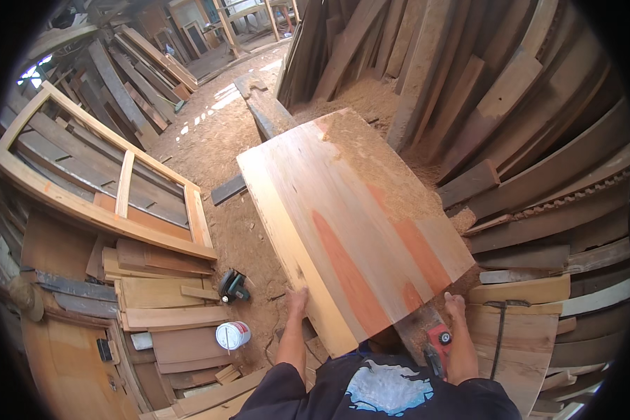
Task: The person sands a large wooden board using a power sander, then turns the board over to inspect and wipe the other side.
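Note:
A wide wooden panel (pixel 308 210) of joined pale, brown and reddish boards lies across a workbench in front of me, with wood shavings (pixel 381 161) over its far right part. My left hand (pixel 297 301) is closed on the panel's left edge near the close corner, its fingertips partly hidden. Just off the near right edge is my right hand (pixel 456 306), fingers curled in; whatever they hold is hidden. Beside my right forearm, a red power tool (pixel 439 337) rests on the sawdust-covered bench top (pixel 413 325).
A pale wooden frame (pixel 124 183) leans on stacked boards at left. A dark green power tool (pixel 234 286) and a white bucket (pixel 232 335) stand left of the panel. Tall planks (pixel 427 77) lean at the far right. A clamp (pixel 500 329) lies on boards at near right.

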Available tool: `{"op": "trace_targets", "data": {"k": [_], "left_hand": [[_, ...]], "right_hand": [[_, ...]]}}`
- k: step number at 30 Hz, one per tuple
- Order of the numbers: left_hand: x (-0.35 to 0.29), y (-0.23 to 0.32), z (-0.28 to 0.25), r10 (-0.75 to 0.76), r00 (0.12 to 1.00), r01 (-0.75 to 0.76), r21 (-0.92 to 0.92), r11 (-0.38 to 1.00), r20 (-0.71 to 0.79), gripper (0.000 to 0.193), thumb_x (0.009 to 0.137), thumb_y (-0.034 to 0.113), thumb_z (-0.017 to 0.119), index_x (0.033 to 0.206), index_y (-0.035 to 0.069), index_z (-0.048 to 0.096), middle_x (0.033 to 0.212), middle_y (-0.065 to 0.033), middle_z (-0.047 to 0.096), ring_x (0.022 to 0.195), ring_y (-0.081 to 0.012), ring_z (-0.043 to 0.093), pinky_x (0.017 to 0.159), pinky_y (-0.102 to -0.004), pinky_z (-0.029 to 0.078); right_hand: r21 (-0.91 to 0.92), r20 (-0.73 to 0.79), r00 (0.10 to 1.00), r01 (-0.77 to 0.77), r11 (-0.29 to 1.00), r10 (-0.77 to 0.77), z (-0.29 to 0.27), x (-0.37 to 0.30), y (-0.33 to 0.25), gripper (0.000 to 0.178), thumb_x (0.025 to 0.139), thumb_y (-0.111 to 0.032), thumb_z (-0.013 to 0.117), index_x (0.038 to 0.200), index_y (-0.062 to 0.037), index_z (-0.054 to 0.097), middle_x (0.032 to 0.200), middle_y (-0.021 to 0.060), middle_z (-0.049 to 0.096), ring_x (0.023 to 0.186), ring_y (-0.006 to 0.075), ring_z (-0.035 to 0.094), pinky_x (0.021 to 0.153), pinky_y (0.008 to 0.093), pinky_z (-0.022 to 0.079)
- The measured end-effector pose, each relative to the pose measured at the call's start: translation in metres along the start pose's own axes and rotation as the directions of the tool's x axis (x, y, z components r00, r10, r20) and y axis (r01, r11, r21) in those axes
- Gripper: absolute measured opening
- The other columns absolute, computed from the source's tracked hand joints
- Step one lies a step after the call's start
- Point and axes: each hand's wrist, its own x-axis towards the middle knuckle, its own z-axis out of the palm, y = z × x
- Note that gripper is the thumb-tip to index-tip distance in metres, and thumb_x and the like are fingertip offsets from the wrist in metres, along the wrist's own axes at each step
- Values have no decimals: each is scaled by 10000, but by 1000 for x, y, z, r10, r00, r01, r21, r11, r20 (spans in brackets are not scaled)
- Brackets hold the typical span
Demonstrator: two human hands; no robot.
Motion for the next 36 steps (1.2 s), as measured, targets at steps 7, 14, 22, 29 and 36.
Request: {"op": "trace_targets", "data": {"k": [7, 14, 22, 29, 36], "left_hand": [[107, -54, 10, 9, 993, 72, -675, 734, 116, 720, 998, 543, 583, 1316, -103, 580, 1159, -232, 712, 1091, -295, 679, 956, -400, 519], [107, -49, -11, 13, 999, -36, -471, 881, -53, 780, 1039, 623, 431, 1212, -104, 652, 1085, -206, 722, 986, -262, 676, 882, -402, 524], [84, -59, -101, 135, 990, -100, -516, 851, 31, 650, 1080, 526, 430, 1279, -64, 617, 1045, -124, 699, 865, -208, 664, 744, -375, 546], [13, -89, -173, 166, 985, -97, -670, 736, 41, 535, 1066, 462, 480, 1265, -16, 614, 1054, -89, 694, 905, -179, 663, 809, -350, 549], [-77, -17, -281, 388, 919, -353, -568, 744, -64, 449, 1031, 358, 519, 1220, -44, 584, 1066, -121, 682, 927, -187, 676, 818, -348, 570]], "right_hand": [[400, -6, 984, -163, 902, 181, 106, 42, -43, 683, 960, -437, 690, 1347, 115, 586, 1322, 240, 664, 1176, 365, 659, 962, 444, 523], [344, -6, 949, -295, 891, 316, 105, -6, -83, 603, 987, -354, 643, 1336, 135, 588, 1363, 280, 634, 1239, 345, 641, 1035, 421, 485], [433, 90, 969, -247, 867, 231, 123, -86, -83, 593, 997, -309, 658, 1320, 167, 512, 1342, 275, 611, 1232, 330, 621, 1054, 395, 476], [360, 232, 887, -460, 812, 399, 151, -157, -29, 679, 1001, -421, 655, 1344, 116, 420, 1114, 204, 631, 950, 315, 675, 730, 471, 571], [100, 618, 699, -525, 846, 361, 99, -204, -71, 449, 1052, -388, 581, 1228, 25, 595, 1093, 145, 700, 739, 243, 683, 419, 381, 467]]}}
